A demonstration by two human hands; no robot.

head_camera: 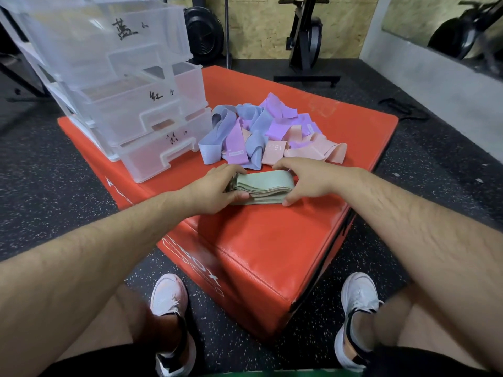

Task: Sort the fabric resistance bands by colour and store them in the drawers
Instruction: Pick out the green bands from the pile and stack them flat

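The left hand [217,186] and right hand [307,178] curl their fingers round the ends of the green bands [265,189], stacked toward the red box's [258,240] near corner. Squeeze evenly, squaring the stack before lifting it to the drawers [152,118].

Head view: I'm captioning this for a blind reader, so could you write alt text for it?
The left hand and right hand grip the ends of a stack of green bands on a red box. Behind the stack lies a mixed pile of blue, purple and pink bands, with clear plastic drawers to its left.
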